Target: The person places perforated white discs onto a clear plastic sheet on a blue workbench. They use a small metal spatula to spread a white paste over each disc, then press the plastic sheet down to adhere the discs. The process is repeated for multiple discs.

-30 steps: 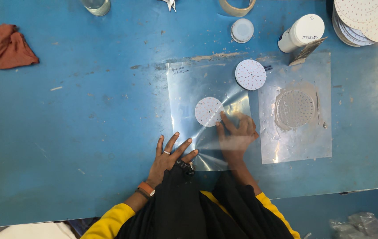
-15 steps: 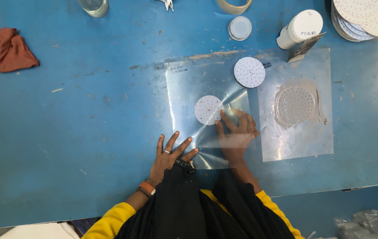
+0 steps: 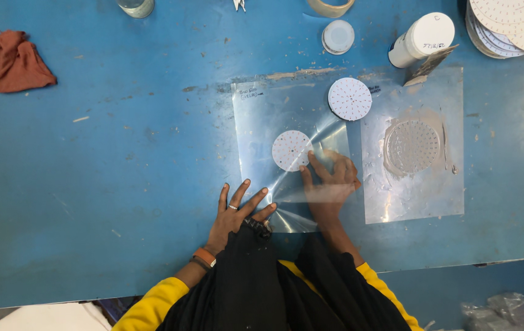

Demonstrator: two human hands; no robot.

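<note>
Head view looks straight down on a blue surface [image 3: 121,153], scuffed and flecked with small scraps. The left hand [image 3: 234,211] lies flat near the front edge, fingers spread wide, holding nothing; its fingertips press on the lower left corner of a clear plastic sheet [image 3: 262,122] that lies in the middle of the surface. A ring sits on one finger and an orange band circles the wrist. The right hand [image 3: 329,184] rests just beside it, on the same sheet, fingers loosely open and flat, gripping nothing; the fingertips touch the lower right rim of a small white perforated disc [image 3: 291,150] that lies flat on the sheet, near its middle. The hand is slightly blurred, so the exact finger contact is hard to read.

A second white perforated disc [image 3: 349,98] lies at the sheet's upper right corner, overlapping its edge. To the right, touching or slightly overlapping the first sheet, a second clear sheet [image 3: 415,196] carries a round, greyish dotted smear [image 3: 412,146]. Along the back edge of the surface stand a white bottle [image 3: 421,40] lying tilted, a small round white lid [image 3: 338,37], part of a tape roll [image 3: 330,7] and the base of a glass jar [image 3: 135,6]. A stack of larger white perforated discs [image 3: 510,24] fills the back right corner. A crumpled rust-red cloth [image 3: 7,58] lies near the back left corner, well apart from the hands.
</note>
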